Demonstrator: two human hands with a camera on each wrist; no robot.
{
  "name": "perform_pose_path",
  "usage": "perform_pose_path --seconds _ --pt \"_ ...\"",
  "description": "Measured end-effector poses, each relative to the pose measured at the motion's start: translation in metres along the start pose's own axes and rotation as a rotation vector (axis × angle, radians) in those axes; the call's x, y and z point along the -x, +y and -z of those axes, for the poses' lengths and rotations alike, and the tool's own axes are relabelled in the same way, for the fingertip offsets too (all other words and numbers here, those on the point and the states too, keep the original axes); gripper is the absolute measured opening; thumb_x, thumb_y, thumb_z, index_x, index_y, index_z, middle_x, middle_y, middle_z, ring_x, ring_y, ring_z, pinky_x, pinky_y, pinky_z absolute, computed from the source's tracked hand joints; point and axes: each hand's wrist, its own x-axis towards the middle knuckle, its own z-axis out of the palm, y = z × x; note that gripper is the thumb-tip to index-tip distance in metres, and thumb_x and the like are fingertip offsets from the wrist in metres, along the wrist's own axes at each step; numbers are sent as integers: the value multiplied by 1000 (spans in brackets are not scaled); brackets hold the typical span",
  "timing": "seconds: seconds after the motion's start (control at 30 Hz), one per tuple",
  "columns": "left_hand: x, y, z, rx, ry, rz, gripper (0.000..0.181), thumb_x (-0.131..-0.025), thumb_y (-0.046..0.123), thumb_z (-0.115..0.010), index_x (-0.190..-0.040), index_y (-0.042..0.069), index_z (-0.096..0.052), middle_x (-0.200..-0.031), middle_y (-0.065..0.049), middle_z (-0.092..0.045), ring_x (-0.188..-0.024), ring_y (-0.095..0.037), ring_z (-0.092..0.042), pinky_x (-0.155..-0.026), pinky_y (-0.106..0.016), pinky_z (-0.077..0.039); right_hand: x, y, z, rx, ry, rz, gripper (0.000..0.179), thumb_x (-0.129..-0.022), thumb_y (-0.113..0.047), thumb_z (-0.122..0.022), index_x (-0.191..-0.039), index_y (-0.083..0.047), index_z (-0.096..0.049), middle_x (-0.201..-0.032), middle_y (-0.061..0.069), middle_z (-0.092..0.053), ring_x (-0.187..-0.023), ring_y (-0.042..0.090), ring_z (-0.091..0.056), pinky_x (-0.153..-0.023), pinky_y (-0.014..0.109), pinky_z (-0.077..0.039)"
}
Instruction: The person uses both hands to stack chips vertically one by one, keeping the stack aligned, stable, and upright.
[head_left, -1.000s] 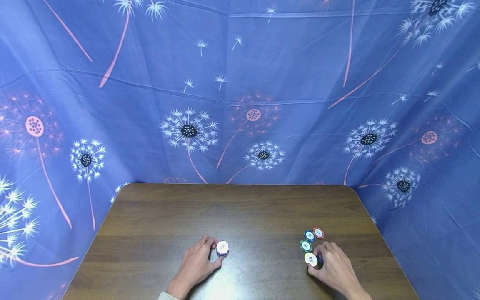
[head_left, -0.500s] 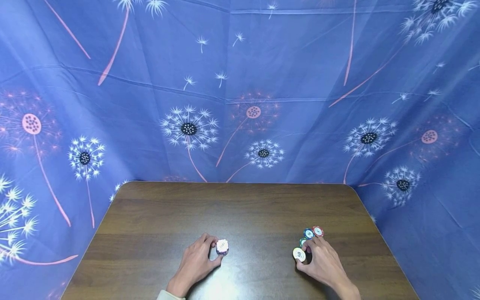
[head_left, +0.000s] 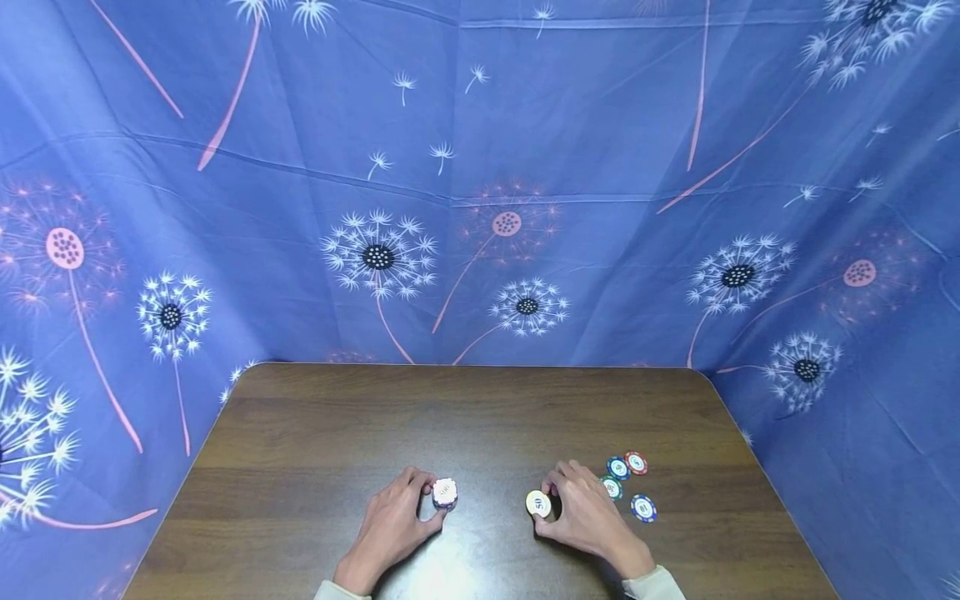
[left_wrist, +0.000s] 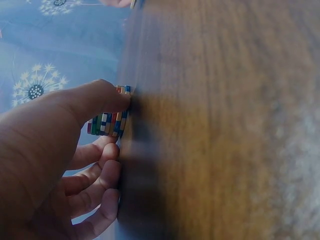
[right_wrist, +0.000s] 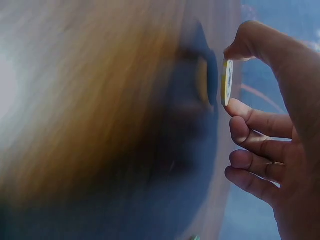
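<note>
A stack of poker chips (head_left: 444,492) stands on the wooden table, its pale pinkish top chip showing. My left hand (head_left: 393,525) holds the stack's sides between thumb and index finger; in the left wrist view the stacked chips (left_wrist: 107,123) show striped edges in several colours. To the right, my right hand (head_left: 588,517) pinches a yellow-and-white poker chip (head_left: 537,503) marked 50 by its rim. The right wrist view has this yellow chip (right_wrist: 227,82) between thumb and index fingertip, above the table with its reflection below.
Loose poker chips lie right of my right hand: a red one (head_left: 636,462), a blue one (head_left: 618,467), a green one (head_left: 611,487) partly behind the fingers, and another blue one (head_left: 643,508). The brown table (head_left: 360,417) ends at a blue dandelion-print cloth (head_left: 600,167).
My right hand has carried the yellow chip leftward from the loose chips toward the stack, uncovering the nearer blue chip. My left hand stays at the stack.
</note>
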Motion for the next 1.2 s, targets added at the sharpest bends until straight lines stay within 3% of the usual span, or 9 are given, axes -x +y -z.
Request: perform_pose_path --seconds 0.13,0.53,0.7,0.83,0.97,1.2 --pt "0 0 1 2 -5 1 38 -74 38 -93 -102 21 -72 -96 12 -61 -78 -13 -66 -63 -35 -52 -11 -11 -4 -19 -38 13 39 -60 -40 -90 -81 -21 -64 -83 -10 -53 -78 11 -51 -84 39 -55" --pt "0 0 1 3 -14 11 38 -74 38 -93 -102 21 -73 -94 12 -60 -77 -13 -66 -62 -35 -52 -47 -40 -14 -30 -101 90 38 -65 -45 -88 -83 -22 -64 -85 -11 -51 -82 12 -54 -82 39 -55" --pt "0 0 1 -6 -16 8 39 -73 39 -93 -102 21 -73 -95 11 -61 -78 -15 -67 -62 -36 -52 -65 -53 -18 -33 -106 151 39 -66 -48 -89 -84 -22 -65 -84 -11 -50 -80 11 -49 -75 34 -51" --pt "-1 0 1 -11 -16 7 39 -73 38 -93 -102 21 -72 -95 11 -61 -78 -16 -67 -62 -36 -52 -77 -63 -22 -41 -133 173 40 -66 -49 -89 -87 -22 -67 -87 -10 -53 -82 10 -49 -80 34 -52" --pt "-1 0 2 -6 -33 17 39 -74 38 -93 -103 21 -73 -95 11 -61 -77 -14 -66 -62 -36 -52 -86 -73 -24 -46 -186 171 40 -68 -50 -88 -90 -22 -68 -89 -10 -56 -86 11 -52 -86 36 -53" --pt "-1 1 2 -11 -42 19 42 -74 37 -92 -107 18 -74 -96 10 -62 -80 -16 -68 -64 -37 -54 -95 -83 -27 -41 -212 192 40 -71 -52 -86 -91 -22 -71 -90 -10 -58 -87 11 -53 -84 34 -52"
